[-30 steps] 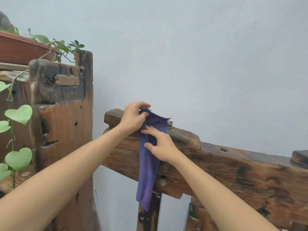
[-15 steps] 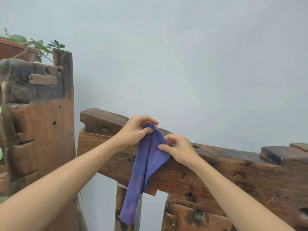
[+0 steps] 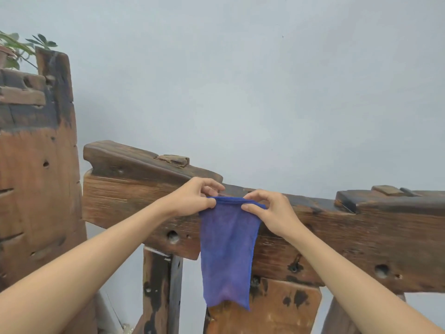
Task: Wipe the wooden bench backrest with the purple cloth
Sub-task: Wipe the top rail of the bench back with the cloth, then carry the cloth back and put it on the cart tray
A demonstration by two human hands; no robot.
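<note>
Both forearms are reaching in from the bottom edge, and I'm seeing the left hand point(image 3: 192, 198) pinching the top left corner of the purple cloth point(image 3: 227, 251), fingers pressed together on it. The right hand point(image 3: 269, 213) is pinching the top right corner the same way. The cloth is hanging flat down the front of the wooden bench backrest point(image 3: 361, 239), its upper hem at the rail's top edge. Far left, a plant pot point(image 3: 3, 57) holding green leaves is sitting beyond a tall wooden post point(image 3: 36, 177). No writing is showing anywhere.
</note>
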